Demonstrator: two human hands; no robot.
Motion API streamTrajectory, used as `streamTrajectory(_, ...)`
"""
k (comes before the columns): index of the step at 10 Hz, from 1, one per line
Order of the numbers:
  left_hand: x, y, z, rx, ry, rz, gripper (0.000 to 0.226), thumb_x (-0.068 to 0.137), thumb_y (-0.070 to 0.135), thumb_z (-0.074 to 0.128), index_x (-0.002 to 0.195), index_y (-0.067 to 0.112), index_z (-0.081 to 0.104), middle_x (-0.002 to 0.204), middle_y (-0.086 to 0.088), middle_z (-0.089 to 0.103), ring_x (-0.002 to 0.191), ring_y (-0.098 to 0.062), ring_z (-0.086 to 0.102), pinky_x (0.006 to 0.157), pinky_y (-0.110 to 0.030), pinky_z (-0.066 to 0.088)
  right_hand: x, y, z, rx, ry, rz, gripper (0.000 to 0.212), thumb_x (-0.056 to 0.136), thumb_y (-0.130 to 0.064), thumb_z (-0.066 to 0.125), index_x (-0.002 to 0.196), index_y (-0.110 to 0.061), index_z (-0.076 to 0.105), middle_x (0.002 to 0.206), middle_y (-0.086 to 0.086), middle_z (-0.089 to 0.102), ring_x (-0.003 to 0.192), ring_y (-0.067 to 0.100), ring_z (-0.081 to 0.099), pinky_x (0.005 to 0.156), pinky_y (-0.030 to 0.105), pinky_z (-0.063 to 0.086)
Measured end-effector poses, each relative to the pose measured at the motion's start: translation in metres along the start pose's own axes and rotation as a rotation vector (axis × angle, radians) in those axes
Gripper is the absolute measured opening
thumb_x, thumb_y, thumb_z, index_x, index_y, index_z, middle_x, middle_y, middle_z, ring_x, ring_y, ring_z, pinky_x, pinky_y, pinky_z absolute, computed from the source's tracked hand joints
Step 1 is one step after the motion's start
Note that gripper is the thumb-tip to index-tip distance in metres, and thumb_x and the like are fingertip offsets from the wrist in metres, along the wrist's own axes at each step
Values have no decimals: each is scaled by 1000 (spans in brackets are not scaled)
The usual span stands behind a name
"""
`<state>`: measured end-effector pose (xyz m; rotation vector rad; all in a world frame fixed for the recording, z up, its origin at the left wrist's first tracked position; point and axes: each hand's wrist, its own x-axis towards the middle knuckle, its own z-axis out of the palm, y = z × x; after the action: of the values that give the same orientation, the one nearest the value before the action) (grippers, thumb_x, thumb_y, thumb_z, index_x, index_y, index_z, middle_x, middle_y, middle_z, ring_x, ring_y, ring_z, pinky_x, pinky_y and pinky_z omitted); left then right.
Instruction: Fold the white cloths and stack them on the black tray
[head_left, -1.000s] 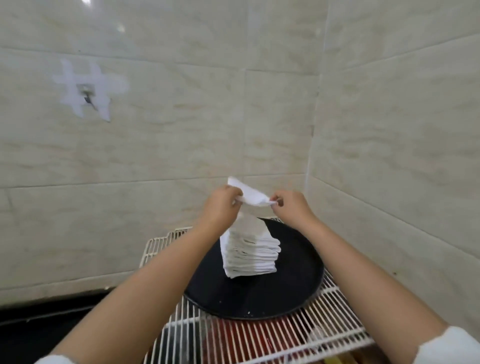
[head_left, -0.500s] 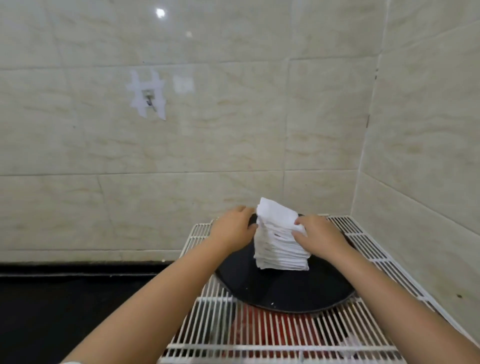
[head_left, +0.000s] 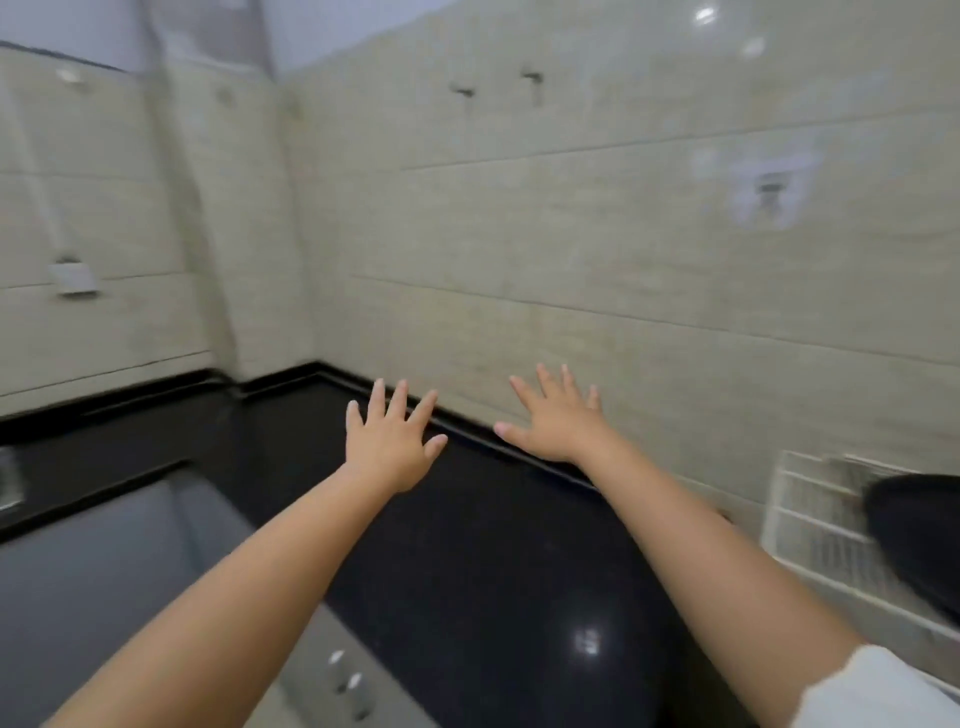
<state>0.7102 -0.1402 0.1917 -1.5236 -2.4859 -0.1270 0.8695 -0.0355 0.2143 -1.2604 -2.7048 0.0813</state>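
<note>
**Q:** At the 3 o'clock edge of the view, what lay at risk?

**A:** Only a dark arc of the black tray (head_left: 919, 535) showed there, resting on the white wire rack (head_left: 815, 525). The white cloths were out of view, so the state of any stack could not be told. In judgement, with the gaze turned off the tray, a tall pile could lean or slip unnoticed; no loose cloth lay on the black tabletop (head_left: 467, 561) where the hands were reaching, so the reach might find nothing.

**Q:** How were the hands set?

**A:** The left hand (head_left: 392, 441), at 12 o'clock over the tabletop, was spread wide and held nothing. The right hand (head_left: 558, 421), toward 1 o'clock before the tiled wall (head_left: 597, 249), was likewise splayed and empty. Whether either touched a surface could not be told.
</note>
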Motion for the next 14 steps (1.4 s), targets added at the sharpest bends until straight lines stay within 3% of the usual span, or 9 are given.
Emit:
streamTrajectory(3,-58,-268,36,64,-54,-479,57,98,48,24,148,31,4,159,-4,3,146,-27,-5,117,-48,7,95,-280,86,32,-125,-464,66,92,-57,29,147,-30,4,158,5,-9,144,30,-14,114,56,-2)
streamTrajectory(7,-28,-564,66,138,-101,-913,56,98,48,25,148,29,7,159,-5,3,146,-27,-7,117,-49,5,267,-594,157,89,-191,-891,64,93,-55,27,147,-29,4,158,6,-7,144,31,-13,114,57,-1)
streamTrajectory(9,-47,-686,63,204,-109,-1107,56,98,48,24,148,28,11,158,-5,8,146,-28,-1,115,-50,11,297,-746,178,91,-219,-1107,65,92,-58,27,147,-30,7,158,5,-5,144,30,-12,115,57,-1)
streamTrajectory(11,-81,-820,80,184,-133,-1281,55,98,48,23,148,28,11,158,-7,6,146,-27,-3,116,-50,9,309,-900,220,71,-287,-1241,66,91,-59,26,147,-30,5,158,5,-6,145,30,-11,115,57,-1)
streamTrajectory(13,-107,-973,98,146,-174,-1349,56,98,48,24,148,27,10,159,-7,3,146,-27,-5,117,-50,6,334,-1066,262,49,-333,-1275,67,91,-59,28,147,-30,5,158,4,-4,145,30,-9,115,57,2)
streamTrajectory(14,-113,-1024,113,116,-193,-1360,56,98,47,24,148,27,10,159,-6,4,146,-27,-5,117,-50,6,345,-1116,284,38,-380,-1290,66,92,-58,28,147,-30,6,158,4,-4,145,30,-9,115,56,2)
